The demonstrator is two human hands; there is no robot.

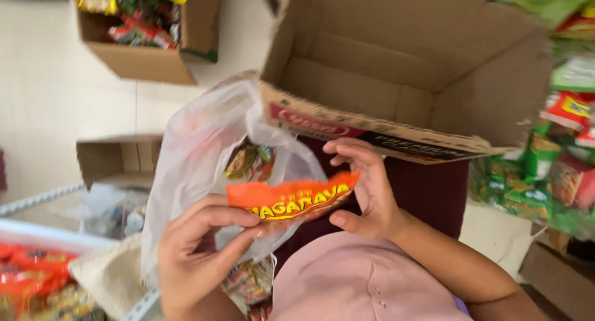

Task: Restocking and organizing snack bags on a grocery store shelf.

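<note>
We see one orange snack packet [291, 199] pinched between our left hand [198, 253] and right hand [365, 191], over one white plastic bag [198, 153], three cardboard boxes around, the nearest large box [396, 66] just above.

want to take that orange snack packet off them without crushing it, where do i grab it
Pinch the flat orange foil snack packet by its upper sealed edge, coming from above. It lies lengthwise between the left hand and right hand, which pinch its two ends; the middle is free and the seal holds no contents.
</note>
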